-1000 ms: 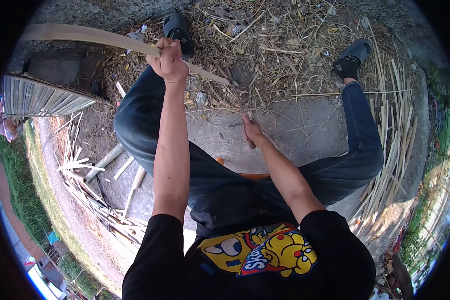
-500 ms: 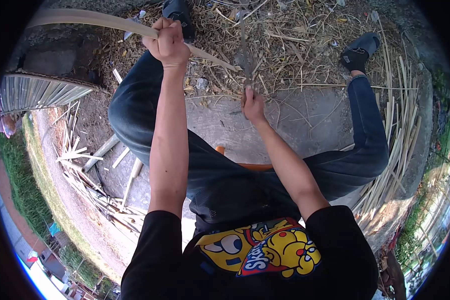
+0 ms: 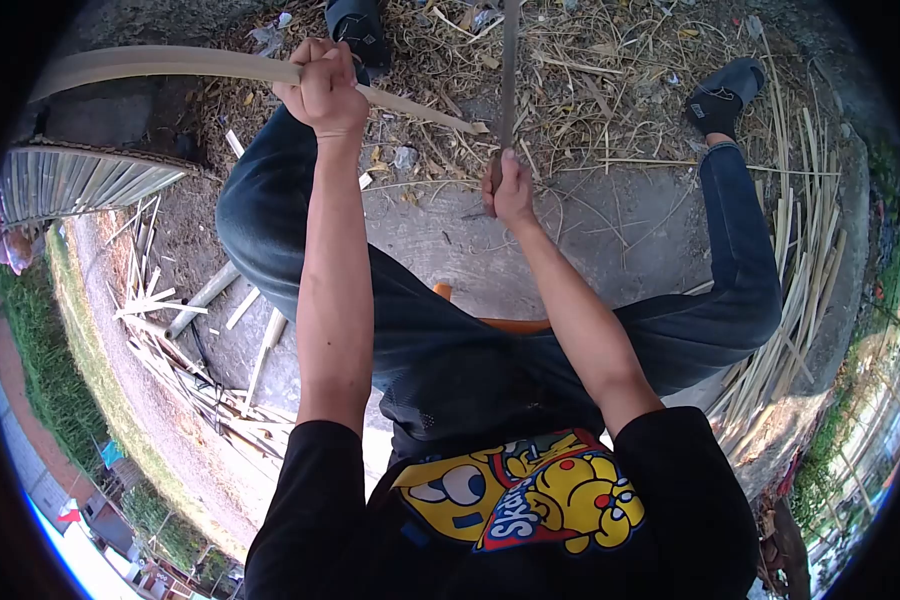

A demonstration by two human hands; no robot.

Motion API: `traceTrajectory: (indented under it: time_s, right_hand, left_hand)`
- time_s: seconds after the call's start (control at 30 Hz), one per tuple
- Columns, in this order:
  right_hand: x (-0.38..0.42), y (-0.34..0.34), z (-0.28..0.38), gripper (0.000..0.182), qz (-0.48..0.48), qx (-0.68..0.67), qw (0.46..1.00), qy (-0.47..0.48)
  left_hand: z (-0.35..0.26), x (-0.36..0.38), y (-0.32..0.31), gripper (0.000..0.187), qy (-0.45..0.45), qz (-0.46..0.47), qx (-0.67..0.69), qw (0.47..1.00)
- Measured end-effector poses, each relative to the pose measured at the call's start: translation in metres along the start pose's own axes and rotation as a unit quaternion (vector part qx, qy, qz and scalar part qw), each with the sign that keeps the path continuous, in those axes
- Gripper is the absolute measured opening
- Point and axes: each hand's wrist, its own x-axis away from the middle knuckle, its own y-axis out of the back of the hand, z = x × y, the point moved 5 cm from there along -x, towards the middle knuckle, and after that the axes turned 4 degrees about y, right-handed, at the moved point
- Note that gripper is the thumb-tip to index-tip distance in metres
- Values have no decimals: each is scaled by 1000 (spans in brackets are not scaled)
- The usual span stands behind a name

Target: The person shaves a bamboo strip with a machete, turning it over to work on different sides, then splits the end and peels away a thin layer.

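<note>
My left hand (image 3: 322,88) is closed in a fist around a long, pale bamboo strip (image 3: 170,63). One part of the strip curves away to the left edge of view. Its shorter end slants down to the right, close to the blade. In my right hand (image 3: 511,188) is the handle of a long knife (image 3: 509,80), its narrow blade pointing away from me. The blade's far end runs out at the top of view. A gap separates blade and strip tip.
Shavings (image 3: 590,90) litter the ground between my feet. Bamboo strips (image 3: 820,250) lie along the right, with more pieces (image 3: 200,390) at lower left. A bundle of slats (image 3: 90,183) sits at left. My knees are spread around a concrete slab (image 3: 590,240).
My right hand has moved slightly forward, and the knife blade has swung a little to the right. My left hand has shifted slightly left with the bamboo strip.
</note>
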Motion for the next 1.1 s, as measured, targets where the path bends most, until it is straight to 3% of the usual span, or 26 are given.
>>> traceTrajectory:
  time_s: [0.03,0.07,0.13,0.23,0.33,0.4,0.43,0.5,0.53,0.6,0.63,0.67,0.77,0.83,0.9,0.97,1.03,1.07,1.1]
  right_hand:
    - [10,27,-59,69,15,151,979,-138]
    - [23,58,-109,71,25,296,916,-268]
    - [27,82,-149,69,-37,298,932,-203]
    - [31,67,-91,67,-14,220,950,-221]
    - [-3,27,-10,62,-10,135,990,-31]
    - [-9,-9,64,61,-22,26,999,34]
    - [-6,-19,71,61,-19,28,999,21]
    - [-4,-32,86,59,-17,-85,990,112]
    - [1,-24,54,62,-18,-76,995,70]
    - [8,36,-77,67,-38,239,968,60]
    - [26,66,-113,68,-53,298,953,-6]
    - [47,92,-138,70,-70,354,930,-71]
    - [52,105,-158,68,-49,387,916,-95]
    - [50,97,-118,64,10,206,936,-285]
    - [38,87,-96,62,-8,164,947,-277]
    - [25,68,-74,62,-17,121,954,-275]
    - [13,34,-36,65,13,-207,928,-310]
    - [13,29,-24,65,14,-203,924,-323]
    - [4,11,-1,64,111,-319,896,-289]
  left_hand:
    - [4,1,3,28,-13,10,43,999]
    - [0,6,3,28,-22,12,49,998]
    - [4,2,2,32,97,14,141,985]
    - [-5,5,6,34,115,-49,82,989]
    - [5,-2,12,33,110,-34,121,986]
    - [4,5,16,32,93,-38,129,987]
    - [-3,5,10,31,103,-52,114,987]
    - [-6,5,5,30,99,-46,115,987]
    - [-6,6,5,30,101,-44,115,987]
    - [-9,4,1,30,81,-33,97,991]
    - [-9,6,0,30,72,-32,104,991]
    - [-5,11,2,30,104,-36,131,985]
    - [-10,18,6,30,145,-38,127,980]
    - [-3,13,10,29,138,-57,134,980]
    - [-8,7,8,29,136,-46,134,981]
    - [-16,-4,10,29,135,-30,225,965]
    - [-24,-24,10,24,139,-21,222,965]
    - [-20,-25,6,27,135,-8,159,978]
    - [-19,-22,4,31,126,4,95,987]
